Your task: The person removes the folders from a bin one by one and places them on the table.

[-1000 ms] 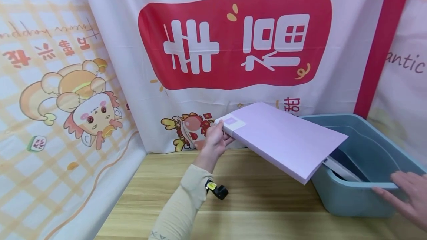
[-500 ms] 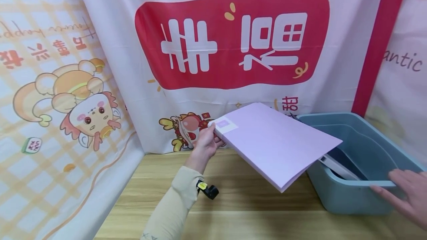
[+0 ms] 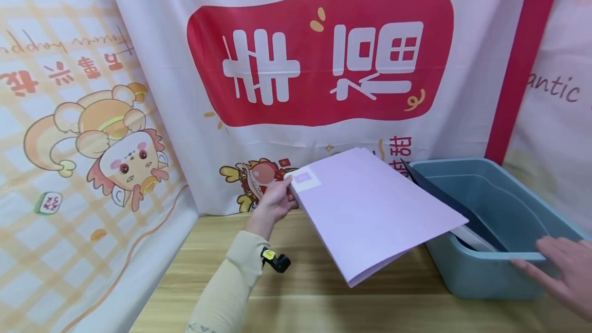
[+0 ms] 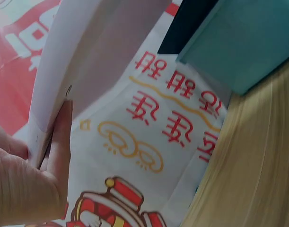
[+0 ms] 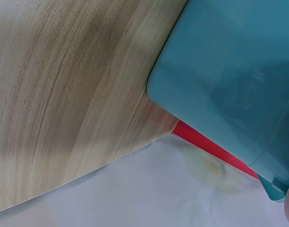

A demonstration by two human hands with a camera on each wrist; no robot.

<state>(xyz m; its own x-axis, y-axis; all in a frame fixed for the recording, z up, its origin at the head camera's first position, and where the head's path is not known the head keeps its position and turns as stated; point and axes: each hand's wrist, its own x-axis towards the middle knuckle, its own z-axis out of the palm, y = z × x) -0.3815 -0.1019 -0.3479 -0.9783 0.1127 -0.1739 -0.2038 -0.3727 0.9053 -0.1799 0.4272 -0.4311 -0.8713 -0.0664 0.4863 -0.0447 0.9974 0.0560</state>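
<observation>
Folder (image 3: 376, 215), lilac, hangs tilted above the bench (image 3: 319, 304), beside the blue bin (image 3: 490, 280); our left grip (image 3: 276, 202) pinches its labelled end while our right grip (image 3: 565, 270) holds the bin's rim. We'd best pinch firmly so its covers don't splay.

The head camera is looking forward and down over the counter (image 3: 314, 297), framing the left grip (image 3: 275, 203), right grip (image 3: 566, 269), lilac folder (image 3: 374, 209), bin (image 3: 495, 274) and, behind, the printed hanging (image 3: 319, 60). The left wrist camera is facing past its grip at close range, viewing the folder nearly edge-on, its picture strongly tilted. The right wrist camera is viewing the bin's outer wall closely, also aslant. All three views are sharing the bin and counter.
</observation>
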